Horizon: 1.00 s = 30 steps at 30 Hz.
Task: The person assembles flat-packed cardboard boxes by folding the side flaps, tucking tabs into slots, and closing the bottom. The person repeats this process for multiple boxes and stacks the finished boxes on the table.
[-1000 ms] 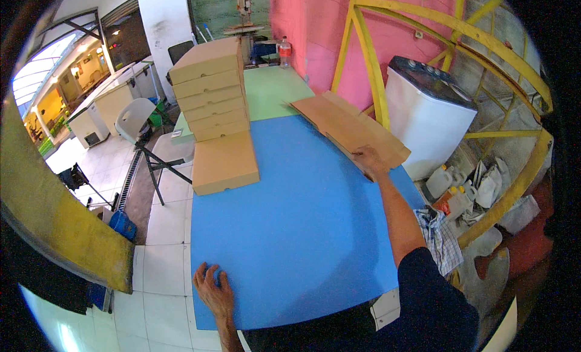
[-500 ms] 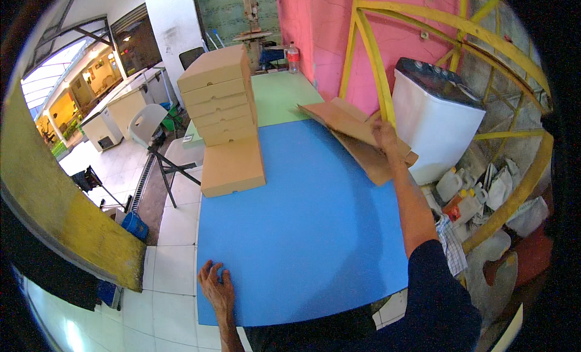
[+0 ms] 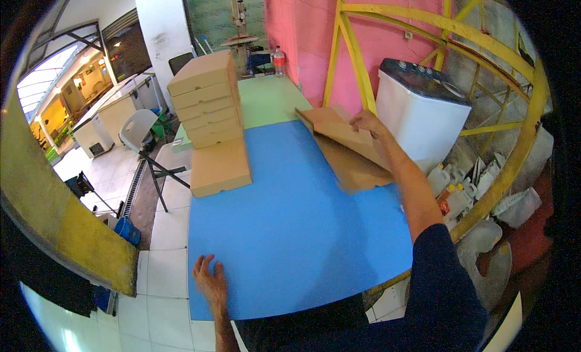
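At the far right of the blue tabletop (image 3: pixel 272 231), my right hand (image 3: pixel 370 123) pinches the upper edge of a folded brown cardboard sheet (image 3: pixel 345 155). The sheet's upper layer is tilted up from the lower one, and its near edge is blurred. My left hand (image 3: pixel 210 284) is at the table's near left edge, fingers apart and slightly curled, holding nothing. Farther along the left side stands a stack of closed brown cardboard boxes (image 3: pixel 206 104), with the lowest box (image 3: pixel 221 167) jutting out toward me.
Beyond the blue surface is a pale green tabletop (image 3: pixel 272 98) with a plastic bottle (image 3: pixel 279 61). A white washing machine (image 3: pixel 420 116) and yellow metal frame (image 3: pixel 351 61) stand on the right, near plastic jugs (image 3: pixel 454 198). A folding chair (image 3: pixel 142 131) is left.
The view has shifted a little, moving the scene leftward. The cardboard's lower layer now spreads nearer over the table, with a wider gap beneath the upper layer. My left hand stays near the edge.
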Each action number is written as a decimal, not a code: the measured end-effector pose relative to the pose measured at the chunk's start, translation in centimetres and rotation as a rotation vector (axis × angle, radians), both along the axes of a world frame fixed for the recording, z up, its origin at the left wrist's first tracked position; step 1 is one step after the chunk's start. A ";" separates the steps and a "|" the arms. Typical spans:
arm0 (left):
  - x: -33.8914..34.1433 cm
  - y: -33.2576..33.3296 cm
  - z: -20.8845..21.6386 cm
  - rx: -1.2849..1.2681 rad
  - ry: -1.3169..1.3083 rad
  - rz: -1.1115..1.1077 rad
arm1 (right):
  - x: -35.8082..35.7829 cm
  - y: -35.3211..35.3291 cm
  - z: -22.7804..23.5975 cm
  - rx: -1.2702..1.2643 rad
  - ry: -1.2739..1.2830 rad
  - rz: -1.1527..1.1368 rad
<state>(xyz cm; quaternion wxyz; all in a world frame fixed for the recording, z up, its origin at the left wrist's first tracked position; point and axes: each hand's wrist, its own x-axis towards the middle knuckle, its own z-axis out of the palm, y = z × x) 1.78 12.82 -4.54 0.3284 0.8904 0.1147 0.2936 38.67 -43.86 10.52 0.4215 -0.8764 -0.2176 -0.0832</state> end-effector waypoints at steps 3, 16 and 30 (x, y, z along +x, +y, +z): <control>2.6 -3.7 0.7 -0.213 -0.071 -0.177 | 0.0 0.1 -2.6 0.031 0.047 -0.012; 20.7 -33.8 4.8 -0.233 0.356 -0.243 | -5.6 5.5 -0.3 -0.324 -0.156 -0.287; 26.7 -32.3 -1.0 -0.280 0.424 -0.365 | -6.1 -0.9 20.4 0.499 -0.393 -0.030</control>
